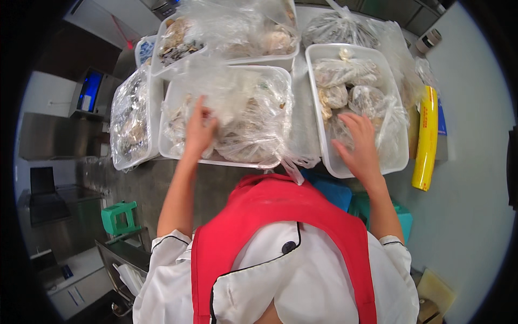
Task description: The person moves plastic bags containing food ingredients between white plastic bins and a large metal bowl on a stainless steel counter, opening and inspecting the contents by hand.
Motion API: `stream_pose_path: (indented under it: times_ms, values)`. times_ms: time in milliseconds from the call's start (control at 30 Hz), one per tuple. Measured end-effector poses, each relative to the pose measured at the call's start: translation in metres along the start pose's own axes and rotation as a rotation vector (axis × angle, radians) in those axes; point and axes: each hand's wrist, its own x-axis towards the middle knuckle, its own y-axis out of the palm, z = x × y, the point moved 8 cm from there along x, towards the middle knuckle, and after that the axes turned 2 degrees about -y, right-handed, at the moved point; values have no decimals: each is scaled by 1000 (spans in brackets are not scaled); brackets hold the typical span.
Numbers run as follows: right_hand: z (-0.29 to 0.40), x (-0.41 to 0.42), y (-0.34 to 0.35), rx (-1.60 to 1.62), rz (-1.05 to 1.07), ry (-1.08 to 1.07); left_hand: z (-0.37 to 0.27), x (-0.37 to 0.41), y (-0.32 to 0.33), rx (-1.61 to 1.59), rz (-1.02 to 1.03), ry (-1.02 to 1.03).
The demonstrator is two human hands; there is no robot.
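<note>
My left hand [200, 129] is over the middle white plastic tub [164, 141], fingers spread beside a blurred, crumpled clear plastic bag [234, 93]; whether it touches the bag I cannot tell. In that tub lies a clear bag of pale brownish contents [251, 133], its gathered ends hanging over the front rim. My right hand [358, 137] reaches into the right-hand white tub [344, 170], thumb and fingers apart, close to a clear plastic bag [340, 129]. Several knotted clear bags [366, 99] fill this tub; their contents are hard to make out.
Behind stands another white tub [293, 60] with bagged dried goods. A film-covered tub [133, 125] is at the left. Beside the right tub lies a yellow roll box [425, 137] bearing writing. A tied bag of dark contents [338, 30] sits at the back. A green stool [119, 218] stands lower left.
</note>
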Motion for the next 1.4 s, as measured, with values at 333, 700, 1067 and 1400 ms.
stream_pose_path:
  times_ms: [333, 700, 1067, 1400]
  values:
    - [105, 137, 119, 546, 172, -241, -141, -102, 69, -14, 155, 404]
    - [130, 160, 239, 155, 211, -370, -43, -109, -47, -309, -102, 233]
    - [19, 237, 104, 561, -400, 150, 176, -54, -226, -18, -457, 79]
    - [116, 234, 182, 251, 26, 416, 281, -11, -254, 348, -348, -59]
